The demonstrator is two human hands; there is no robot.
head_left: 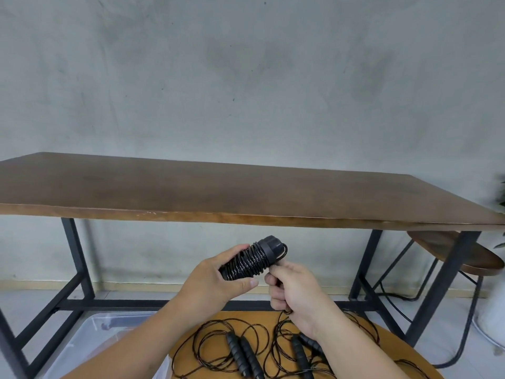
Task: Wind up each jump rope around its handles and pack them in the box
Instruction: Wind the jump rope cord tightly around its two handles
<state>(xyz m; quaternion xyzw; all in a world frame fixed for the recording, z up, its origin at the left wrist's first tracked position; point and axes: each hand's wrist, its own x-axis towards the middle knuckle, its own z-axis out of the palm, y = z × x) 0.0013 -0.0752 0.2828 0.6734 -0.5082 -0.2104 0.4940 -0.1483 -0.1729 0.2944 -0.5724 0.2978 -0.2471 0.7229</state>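
A black jump rope (252,259), its cord coiled tightly around the paired handles, is being held up at lower centre of the frame, in front of the table edge. The left hand (216,280) is gripping the wound bundle, fingers curled round it. The right hand (293,288) is pinching the cord's loose end just below the handle cap. Beneath the hands, two unwound ropes (246,348) are lying tangled on a round wooden stool (382,340). A clear plastic box (90,332) is sitting at lower left, under the long brown table (218,187).

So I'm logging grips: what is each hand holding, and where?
Left hand grips the wound jump rope around its coils; right hand pinches its loose cord end.
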